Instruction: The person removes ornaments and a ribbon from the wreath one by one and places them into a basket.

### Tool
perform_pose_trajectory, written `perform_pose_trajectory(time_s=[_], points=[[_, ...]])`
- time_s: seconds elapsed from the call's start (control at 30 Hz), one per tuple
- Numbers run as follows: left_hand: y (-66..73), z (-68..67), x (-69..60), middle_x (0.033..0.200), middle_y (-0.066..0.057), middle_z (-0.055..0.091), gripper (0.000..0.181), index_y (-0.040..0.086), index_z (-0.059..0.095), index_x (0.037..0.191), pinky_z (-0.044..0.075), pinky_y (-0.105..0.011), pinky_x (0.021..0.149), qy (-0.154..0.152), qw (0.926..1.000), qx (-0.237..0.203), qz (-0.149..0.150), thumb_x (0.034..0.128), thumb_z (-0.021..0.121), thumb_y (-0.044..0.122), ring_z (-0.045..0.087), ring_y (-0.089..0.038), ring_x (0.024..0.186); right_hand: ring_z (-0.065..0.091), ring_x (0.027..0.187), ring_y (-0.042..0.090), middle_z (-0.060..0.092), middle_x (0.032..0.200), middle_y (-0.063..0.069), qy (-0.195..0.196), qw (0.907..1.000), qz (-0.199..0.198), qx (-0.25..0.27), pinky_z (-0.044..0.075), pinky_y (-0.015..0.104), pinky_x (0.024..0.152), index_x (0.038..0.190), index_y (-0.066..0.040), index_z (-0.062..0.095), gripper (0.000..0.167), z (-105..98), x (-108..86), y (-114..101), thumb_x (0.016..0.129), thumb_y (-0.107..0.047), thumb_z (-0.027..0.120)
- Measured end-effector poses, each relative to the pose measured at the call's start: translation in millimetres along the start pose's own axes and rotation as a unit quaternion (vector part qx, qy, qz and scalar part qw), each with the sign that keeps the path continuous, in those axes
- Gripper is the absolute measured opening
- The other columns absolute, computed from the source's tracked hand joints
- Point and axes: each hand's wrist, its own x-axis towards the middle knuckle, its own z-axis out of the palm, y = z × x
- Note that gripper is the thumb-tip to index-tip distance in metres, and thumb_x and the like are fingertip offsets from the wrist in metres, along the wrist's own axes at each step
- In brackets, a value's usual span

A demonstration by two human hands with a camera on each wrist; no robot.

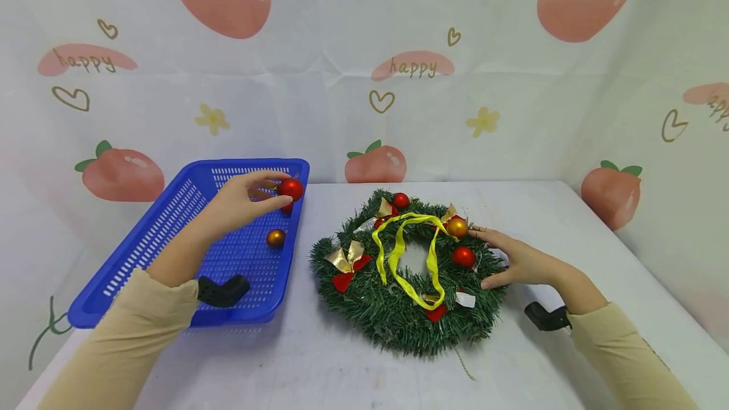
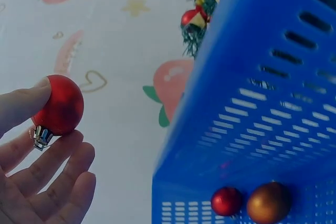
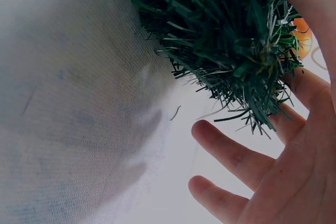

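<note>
**Red Bauble in Hand, Wreath Partly Trimmed**

A blue basket (image 1: 289,274) is sitting below the left hand (image 1: 242,200), whose thumb and fingertips are pinching a red bauble (image 1: 291,190) near the basket's far right side. Beneath that grip, a smaller-looking red ball (image 2: 227,201) and a copper ball (image 1: 276,238) are lying inside, seemingly left to be dealt with. Right of the grip, well apart from it, a green wreath (image 1: 393,328) is lying on the white table (image 1: 319,369), already carrying bows (image 1: 344,259), two red ornaments (image 1: 463,257) and an orange ornament (image 1: 457,228); whether these are fastened cannot be told. A yellow ribbon (image 1: 432,264) is trailing loosely over it, appearing unfinished. Farthest right, the right hand (image 1: 526,261) is gripping nothing, its fingers spreading loosely at the wreath's edge, just beside the orange ornament. By this judgement, work is standing partway.
</note>
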Motion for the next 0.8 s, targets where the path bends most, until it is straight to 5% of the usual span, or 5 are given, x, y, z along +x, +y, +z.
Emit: perform_pose_trajectory(time_s=[0.8], points=[[-39.4, -11.5, 1.2, 0.137, -0.026, 0.044, 0.060, 0.008, 0.042, 0.139, 0.043, -0.058, 0.096, 0.012, 0.9977, 0.018, -0.064, 0.0906, 0.057, 0.041, 0.043, -0.044, 0.125, 0.038, 0.125, 0.052, 0.024, 0.148, 0.030, 0.003, 0.9999, 0.008, 0.007, 0.034, 0.067, 0.096, 0.144, 0.001, 0.028, 0.095, 2, 0.8, 1, 0.073, -0.037, 0.078]])
